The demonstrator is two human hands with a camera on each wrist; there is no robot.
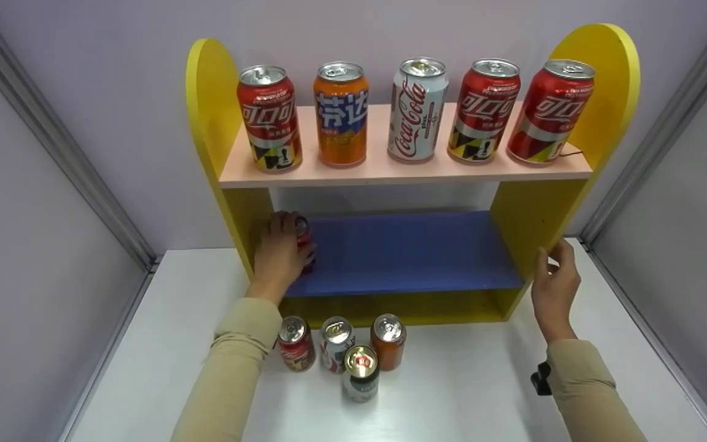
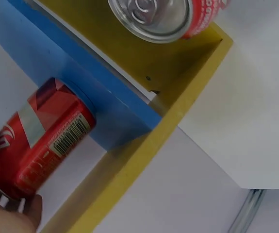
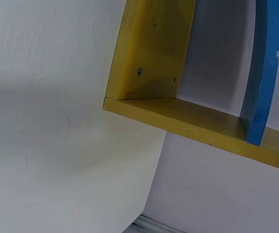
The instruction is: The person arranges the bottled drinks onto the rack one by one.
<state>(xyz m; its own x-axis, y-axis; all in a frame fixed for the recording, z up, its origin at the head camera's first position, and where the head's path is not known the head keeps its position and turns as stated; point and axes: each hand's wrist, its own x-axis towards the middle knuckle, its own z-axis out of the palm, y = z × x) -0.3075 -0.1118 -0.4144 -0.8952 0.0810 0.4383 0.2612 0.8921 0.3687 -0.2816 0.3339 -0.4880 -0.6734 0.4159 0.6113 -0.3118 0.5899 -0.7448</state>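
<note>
five cans (image 1: 418, 116) on top, four on the table (image 1: 470, 393) — left grip (image 1: 277, 258) clamped on one red can (image 2: 40, 138), right grip (image 1: 556, 288) unclear

From here I can see a white tabletop (image 1: 470, 380), pale wall panels (image 1: 16, 215) and grey metal corner rails (image 1: 59, 136).

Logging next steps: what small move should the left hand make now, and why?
Probably loosen the left hand from the gripped red can: its base appears to rest on the blue shelf, near the yellow side panel.
</note>
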